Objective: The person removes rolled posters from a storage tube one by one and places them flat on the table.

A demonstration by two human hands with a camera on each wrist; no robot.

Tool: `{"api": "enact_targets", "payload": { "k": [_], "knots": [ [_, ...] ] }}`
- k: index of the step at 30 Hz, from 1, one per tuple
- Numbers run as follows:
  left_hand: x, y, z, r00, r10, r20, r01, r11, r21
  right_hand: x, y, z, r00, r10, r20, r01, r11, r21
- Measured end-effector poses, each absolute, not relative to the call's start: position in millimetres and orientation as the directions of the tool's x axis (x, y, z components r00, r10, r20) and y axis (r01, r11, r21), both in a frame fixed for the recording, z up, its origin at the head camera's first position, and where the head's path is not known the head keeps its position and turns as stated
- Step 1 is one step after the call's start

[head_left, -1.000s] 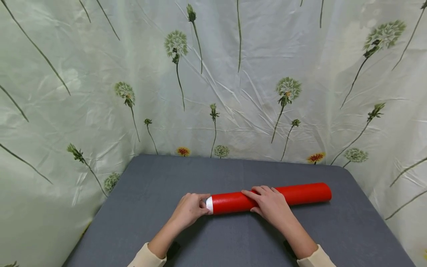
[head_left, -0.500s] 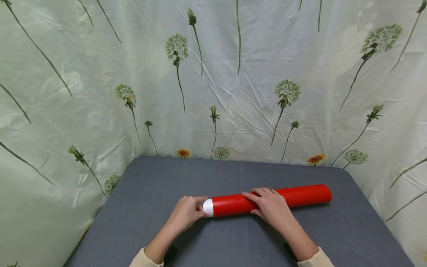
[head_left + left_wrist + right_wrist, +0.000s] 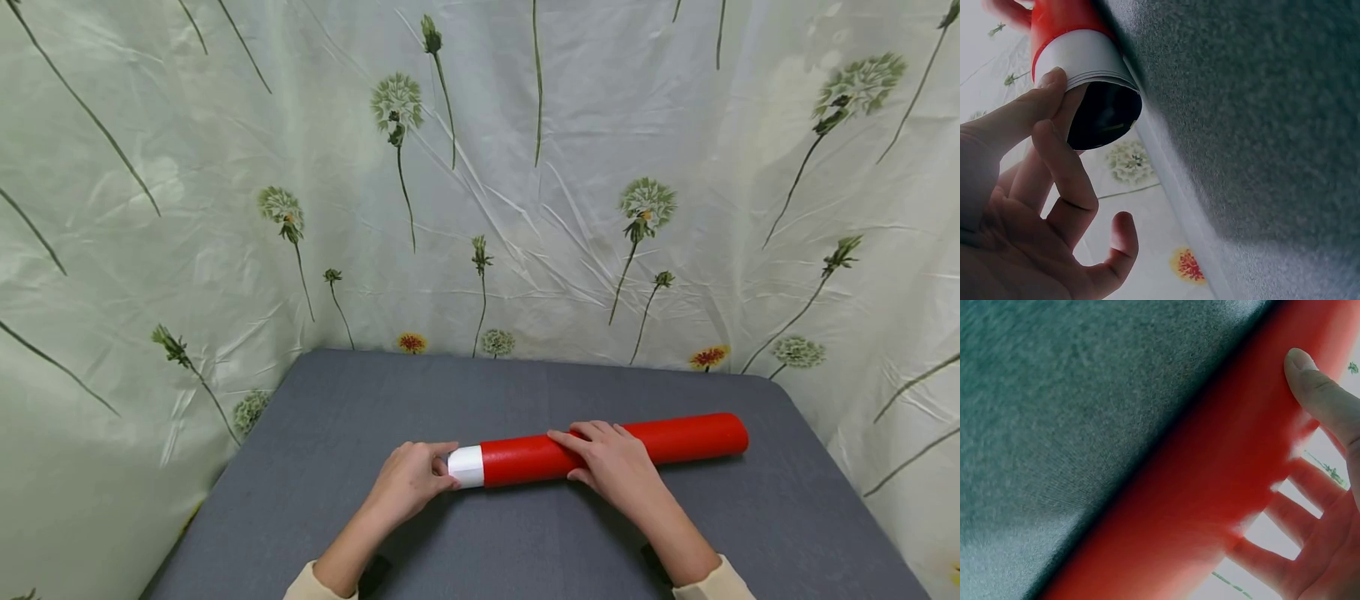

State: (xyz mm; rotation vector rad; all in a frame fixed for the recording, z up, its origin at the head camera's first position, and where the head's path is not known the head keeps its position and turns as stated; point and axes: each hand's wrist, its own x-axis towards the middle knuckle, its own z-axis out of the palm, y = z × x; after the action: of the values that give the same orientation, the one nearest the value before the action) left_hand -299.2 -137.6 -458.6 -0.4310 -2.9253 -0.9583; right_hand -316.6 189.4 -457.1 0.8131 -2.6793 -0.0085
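A long red tube [image 3: 693,438] lies on the table, slightly slanted, its right end farther back. From its left end sticks a white roll of sheets [image 3: 467,467], layered at the edge and dark inside in the left wrist view. My left hand [image 3: 407,481] pinches the rim of this roll, thumb outside and a finger inside the opening; its other fingers are loosely bent. My right hand [image 3: 613,463] grips the red tube near its middle. In the right wrist view the thumb lies on the near side and the fingers reach over the far side.
The grey table [image 3: 420,400] extends on all sides of the tube, with rounded back corners. A pale curtain [image 3: 555,250] printed with dandelions hangs behind it and along both sides.
My left hand has moved left, drawing the white roll farther out of the red tube, so a wider white band shows. The right hand has stayed nearly in place on the tube.
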Motion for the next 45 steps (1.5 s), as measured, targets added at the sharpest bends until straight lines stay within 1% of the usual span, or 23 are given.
{"api": "enact_targets", "payload": {
  "k": [16, 29, 37, 45],
  "knots": [
    [-295.0, -144.4, -458.0, -0.952, 0.267, 0.148, 0.305, 0.796, 0.523, -314.5, 198.1, -461.2, -0.801, -0.519, 0.298, -0.519, 0.850, 0.087],
    [-293.8, -152.7, -459.6, -0.963, 0.238, 0.129, 0.271, 0.814, 0.514, -313.4, 200.3, -460.2, -0.810, -0.512, 0.287, -0.510, 0.856, 0.089],
    [-291.7, -158.5, -456.1, -0.959, 0.228, 0.170, 0.283, 0.820, 0.497, -316.4, 201.2, -457.0, -0.806, -0.514, 0.294, -0.509, 0.855, 0.102],
    [-289.0, -161.3, -456.5, -0.967, 0.219, 0.132, 0.255, 0.829, 0.498, -314.2, 202.9, -457.8, -0.812, -0.513, 0.278, -0.512, 0.855, 0.080]
  ]
}}
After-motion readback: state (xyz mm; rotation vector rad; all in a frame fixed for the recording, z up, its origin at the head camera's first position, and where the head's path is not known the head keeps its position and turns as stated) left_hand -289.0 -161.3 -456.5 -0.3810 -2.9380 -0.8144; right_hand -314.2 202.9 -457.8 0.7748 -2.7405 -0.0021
